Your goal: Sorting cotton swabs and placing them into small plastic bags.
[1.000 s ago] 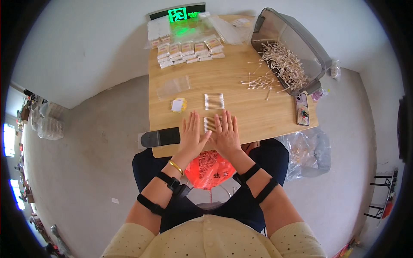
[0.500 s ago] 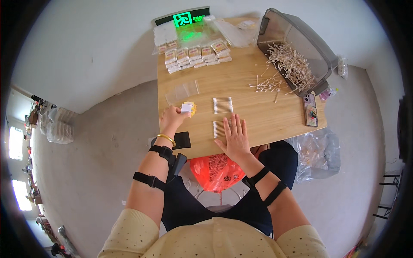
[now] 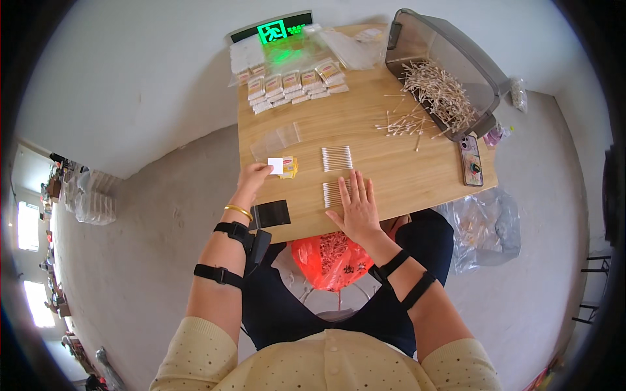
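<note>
Pinched in the fingers of my left hand (image 3: 253, 178) is a small white card (image 3: 275, 166). It sits at the left edge of a little stack of yellow printed cards (image 3: 289, 167). My right hand (image 3: 357, 207) lies flat with its fingers stretched out, its fingertips partly over the right end of a row of cotton swabs (image 3: 333, 195). Beyond it lies a second neat row of cotton swabs (image 3: 336, 158), untouched. Clear plastic bags (image 3: 277, 140) lie flat past the card stack, and a black flat sheet (image 3: 271, 214) is near the table's front left edge.
Packed swab bundles (image 3: 291, 83) are stacked at the back left, below a green-lit exit sign (image 3: 272, 31). A grey bin (image 3: 479, 72) of loose swabs (image 3: 437, 94) lies tipped at the back right, near a phone (image 3: 471, 161). A red bag (image 3: 331, 262) hangs below the front edge.
My left hand has shifted slightly left with the white card, uncovering more of the yellow stack. My right hand stays flat on the near swab row.
</note>
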`<state>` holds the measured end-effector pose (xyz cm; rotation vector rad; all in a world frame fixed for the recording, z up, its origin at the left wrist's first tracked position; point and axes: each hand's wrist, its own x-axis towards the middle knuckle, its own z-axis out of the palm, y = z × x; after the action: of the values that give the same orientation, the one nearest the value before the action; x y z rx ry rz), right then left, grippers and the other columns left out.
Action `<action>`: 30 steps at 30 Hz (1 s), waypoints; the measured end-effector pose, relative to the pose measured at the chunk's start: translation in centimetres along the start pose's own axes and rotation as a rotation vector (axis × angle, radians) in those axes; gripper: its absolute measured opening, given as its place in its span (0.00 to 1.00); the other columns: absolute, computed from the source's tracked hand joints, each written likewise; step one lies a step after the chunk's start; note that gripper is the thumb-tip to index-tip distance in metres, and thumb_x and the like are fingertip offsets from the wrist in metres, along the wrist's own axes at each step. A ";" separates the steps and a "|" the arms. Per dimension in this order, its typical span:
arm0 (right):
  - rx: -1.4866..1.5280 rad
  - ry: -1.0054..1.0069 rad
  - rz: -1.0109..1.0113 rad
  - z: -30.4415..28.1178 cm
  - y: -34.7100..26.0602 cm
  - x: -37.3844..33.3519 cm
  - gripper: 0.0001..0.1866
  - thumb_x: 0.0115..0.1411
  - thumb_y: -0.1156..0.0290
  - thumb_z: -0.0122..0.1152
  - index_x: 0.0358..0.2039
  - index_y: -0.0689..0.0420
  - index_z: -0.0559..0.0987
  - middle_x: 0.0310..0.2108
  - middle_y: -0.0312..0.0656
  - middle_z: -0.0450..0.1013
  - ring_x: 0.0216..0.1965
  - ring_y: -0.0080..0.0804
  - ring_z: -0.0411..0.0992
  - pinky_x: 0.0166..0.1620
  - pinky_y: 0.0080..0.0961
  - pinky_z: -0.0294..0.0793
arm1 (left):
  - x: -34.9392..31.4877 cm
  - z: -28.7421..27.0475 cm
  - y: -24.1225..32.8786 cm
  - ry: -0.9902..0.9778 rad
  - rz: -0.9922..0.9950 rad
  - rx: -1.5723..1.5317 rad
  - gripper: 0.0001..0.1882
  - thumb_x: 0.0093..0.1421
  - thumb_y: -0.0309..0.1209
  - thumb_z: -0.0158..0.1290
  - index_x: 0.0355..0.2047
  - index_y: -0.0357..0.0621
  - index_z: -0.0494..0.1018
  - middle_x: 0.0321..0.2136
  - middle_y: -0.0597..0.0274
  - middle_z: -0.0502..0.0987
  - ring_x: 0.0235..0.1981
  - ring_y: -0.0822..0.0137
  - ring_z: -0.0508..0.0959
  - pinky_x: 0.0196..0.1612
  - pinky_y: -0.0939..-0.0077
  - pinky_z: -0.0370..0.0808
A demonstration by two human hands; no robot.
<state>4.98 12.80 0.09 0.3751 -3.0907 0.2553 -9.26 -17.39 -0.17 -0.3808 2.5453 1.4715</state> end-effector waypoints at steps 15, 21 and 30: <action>0.035 0.065 -0.002 0.9 0.3 0.0 0.50 0.68 0.33 0.45 0.75 0.61 0.53 0.77 0.61 0.42 0.79 0.54 0.36 0.77 0.56 0.34 | -11.7 10.8 5.9 0.171 0.890 0.516 0.06 0.56 0.24 0.61 0.33 0.47 0.76 0.33 0.62 0.75 0.38 0.56 0.78 0.39 0.60 0.78; 0.030 0.046 0.008 0.7 0.4 -0.2 0.50 0.67 0.33 0.46 0.75 0.61 0.54 0.77 0.61 0.42 0.79 0.54 0.36 0.77 0.56 0.33 | -12.4 11.3 4.6 0.064 0.911 0.566 0.05 0.56 0.27 0.63 0.33 0.49 0.80 0.34 0.65 0.76 0.40 0.59 0.77 0.45 0.62 0.76; 0.008 0.043 0.016 0.7 0.4 -0.1 0.49 0.67 0.34 0.45 0.76 0.58 0.54 0.77 0.59 0.42 0.79 0.53 0.36 0.77 0.55 0.33 | -13.2 10.6 4.7 0.012 0.940 0.610 0.07 0.61 0.30 0.61 0.40 0.49 0.83 0.48 0.64 0.79 0.51 0.58 0.75 0.54 0.58 0.73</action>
<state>5.03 13.08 -0.69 0.3409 -3.0528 0.2730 2.16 -4.22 2.11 1.0029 3.1362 0.7118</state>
